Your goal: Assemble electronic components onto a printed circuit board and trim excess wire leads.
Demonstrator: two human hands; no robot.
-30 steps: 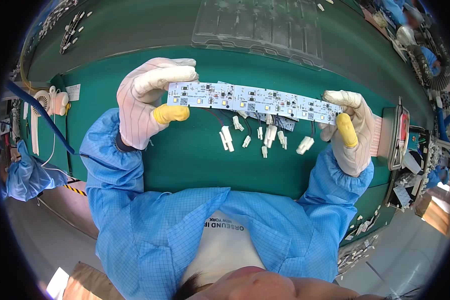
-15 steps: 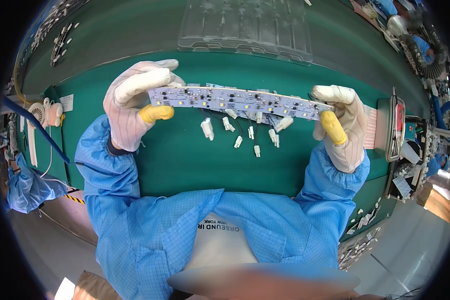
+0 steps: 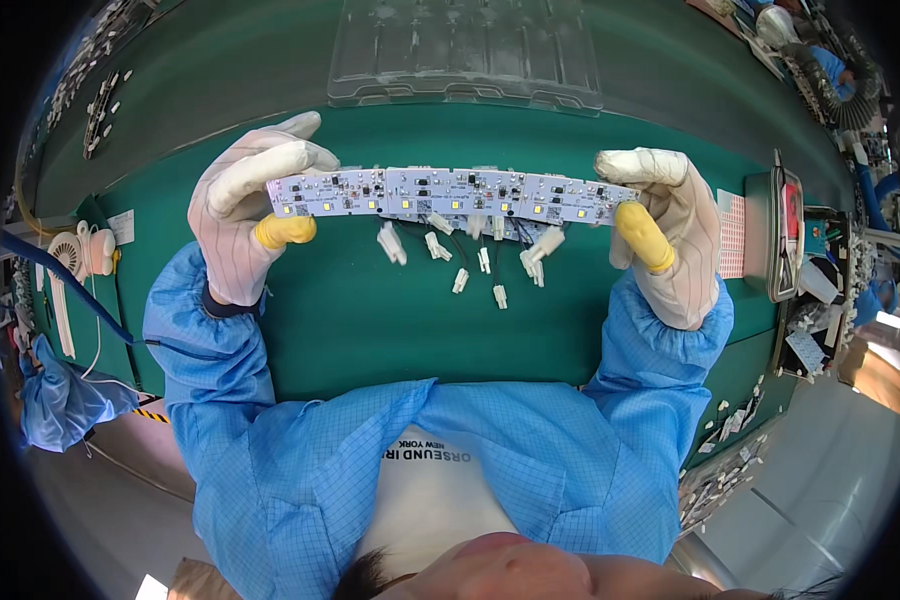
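A long white circuit board strip (image 3: 450, 194) with small components and yellow light chips is held level above the green table mat (image 3: 370, 320). My left hand (image 3: 255, 205), in a white glove with a yellow thumb tip, grips its left end. My right hand (image 3: 665, 235), gloved the same way, grips its right end. Several short wires with white plug connectors (image 3: 465, 255) hang from the strip's underside.
A clear plastic tray (image 3: 465, 50) lies at the far edge of the mat. A red and grey device (image 3: 785, 235) stands at the right, with a pink sheet beside it. A small white fan (image 3: 75, 255) and blue cable sit at the left.
The strip and both hands have shifted slightly in the picture and it now sits flatter between them. The grip on both ends is unchanged.
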